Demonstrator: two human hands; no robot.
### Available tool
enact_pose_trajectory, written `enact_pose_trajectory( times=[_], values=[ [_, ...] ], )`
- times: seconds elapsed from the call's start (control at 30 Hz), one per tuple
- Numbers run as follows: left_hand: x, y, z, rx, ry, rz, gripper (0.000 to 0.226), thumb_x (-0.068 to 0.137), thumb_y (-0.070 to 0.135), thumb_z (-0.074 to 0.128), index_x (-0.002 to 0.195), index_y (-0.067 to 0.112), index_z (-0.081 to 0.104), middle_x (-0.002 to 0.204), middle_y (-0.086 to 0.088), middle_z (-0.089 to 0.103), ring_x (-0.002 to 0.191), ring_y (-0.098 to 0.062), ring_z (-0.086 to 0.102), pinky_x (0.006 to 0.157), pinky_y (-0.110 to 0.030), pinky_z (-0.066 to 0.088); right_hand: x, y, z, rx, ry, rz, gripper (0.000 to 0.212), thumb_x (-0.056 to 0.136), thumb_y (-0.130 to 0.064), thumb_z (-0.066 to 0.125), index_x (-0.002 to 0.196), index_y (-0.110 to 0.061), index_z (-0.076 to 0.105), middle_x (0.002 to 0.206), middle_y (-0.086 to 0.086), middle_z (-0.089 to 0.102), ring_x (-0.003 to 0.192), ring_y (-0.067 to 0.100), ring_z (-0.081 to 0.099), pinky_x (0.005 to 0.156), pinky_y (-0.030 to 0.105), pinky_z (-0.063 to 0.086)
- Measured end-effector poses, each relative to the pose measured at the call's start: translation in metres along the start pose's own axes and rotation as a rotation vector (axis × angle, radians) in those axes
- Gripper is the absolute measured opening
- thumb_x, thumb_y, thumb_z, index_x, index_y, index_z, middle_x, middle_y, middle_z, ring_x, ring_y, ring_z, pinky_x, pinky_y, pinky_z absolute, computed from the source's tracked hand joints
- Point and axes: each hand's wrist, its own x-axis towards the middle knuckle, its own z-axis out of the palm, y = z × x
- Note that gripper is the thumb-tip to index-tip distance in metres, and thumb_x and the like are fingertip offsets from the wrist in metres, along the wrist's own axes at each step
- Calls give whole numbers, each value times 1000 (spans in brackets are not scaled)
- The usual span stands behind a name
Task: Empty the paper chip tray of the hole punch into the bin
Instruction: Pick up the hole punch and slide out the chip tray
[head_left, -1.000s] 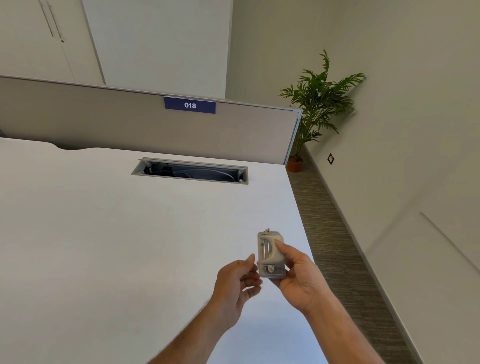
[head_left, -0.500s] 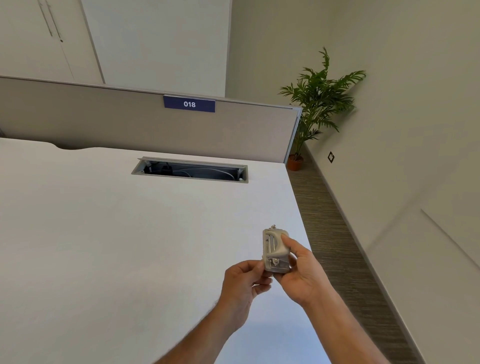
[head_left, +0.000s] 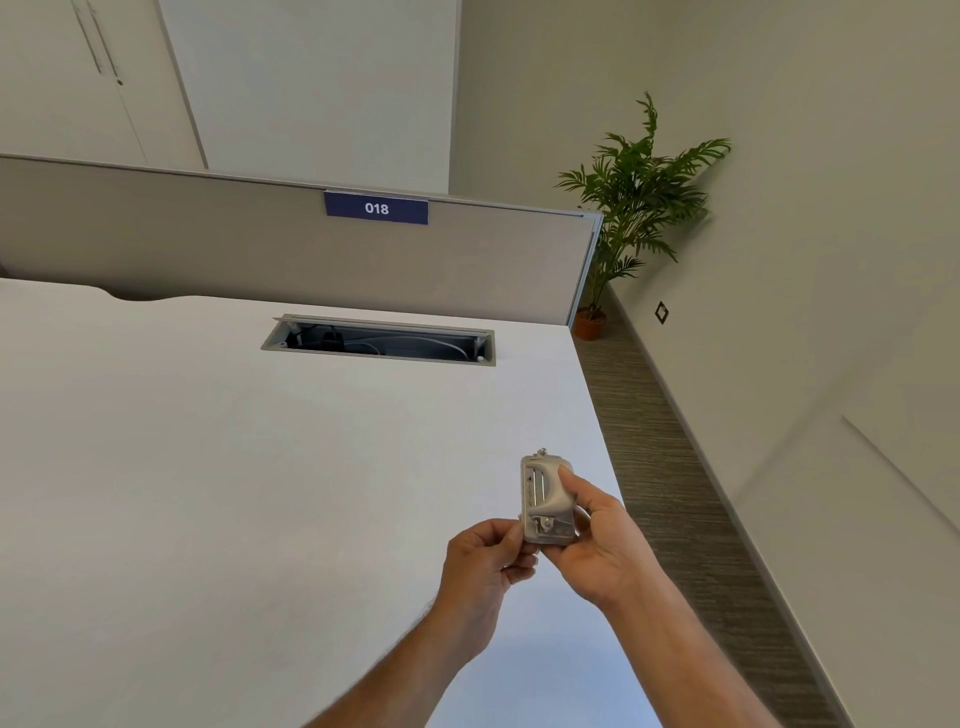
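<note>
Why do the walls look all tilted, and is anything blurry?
Head view: the wide lens tilts and bends the walls; the punch and both hands, left and right, look sharp; the arms cast a bluish shadow on the desk.

Bare forearms; no sleeves, rings or watch.

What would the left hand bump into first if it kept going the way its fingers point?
Almost at once, the hole punch: the left hand points right at its lower end, held by the right hand. Actual contact is unclear.
</note>
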Motion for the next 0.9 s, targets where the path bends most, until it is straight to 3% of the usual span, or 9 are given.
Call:
enact_pose_trajectory(
  times=[0.1,0.23,0.33,0.43,0.5,0.57,0.67,0.77,0.9],
  values=[
    [0,-1,0,1,-3,4,27,98,2,56,81,6,76,70,-8,71,62,-17,62,64,-29,53,1,-1,0,-12,-4,-4,38,87,-14,73,120,3,64,109,17,63,101,40,64,96,57,54],
    [3,-1,-2,19,-8,7,26,97,5,61,78,8,78,71,-10,72,64,-20,63,65,-31,54,1,-2,0,-32,-3,-7,36,88,-14,72,118,3,65,109,18,64,103,42,64,90,56,56],
    [5,0,-6,163,47,137,15,82,27,76,83,12,74,78,-6,75,73,-23,66,66,-29,55,1,-1,-1,-45,-4,-14,32,89,-15,72,116,2,65,107,19,66,96,40,67,88,54,57],
    [12,9,-14,527,15,443,65,62,48,84,119,27,60,118,12,66,103,-6,63,82,-18,53,2,1,-4,-49,-17,-10,32,87,-15,73,115,0,67,112,21,67,96,45,69,91,56,57],
    [22,20,-16,827,-140,589,97,61,52,90,142,29,41,144,25,41,128,6,42,100,-5,38,4,3,-6,-67,-27,-9,30,87,-17,73,113,-1,70,107,21,71,105,51,68,91,59,56],
    [32,32,-14,1031,-262,636,115,58,52,93,150,31,27,149,29,27,135,14,24,104,1,23,3,4,-7,-89,-37,3,26,87,-19,73,109,-4,72,89,17,77,101,51,70,81,56,60],
    [41,48,-12,1144,-346,619,118,55,49,96,151,30,30,150,17,37,135,3,29,111,-15,31,2,7,-7,-75,-41,29,24,88,-18,73,107,-3,70,83,16,76,80,44,73,52,41,58],
    [40,54,-12,1191,-376,576,109,57,42,97,147,28,38,147,7,46,133,-7,39,112,-28,40,3,11,-10,-84,-26,43,29,87,-15,73,112,-1,69,94,17,71,65,36,75,55,40,59],
    [38,51,-11,1143,-350,589,104,57,41,97,144,27,42,143,8,50,128,-5,44,106,-18,40,4,11,-11,-70,-60,71,36,84,-14,74,116,1,69,108,20,69,77,37,73,66,44,61]
  ],
)
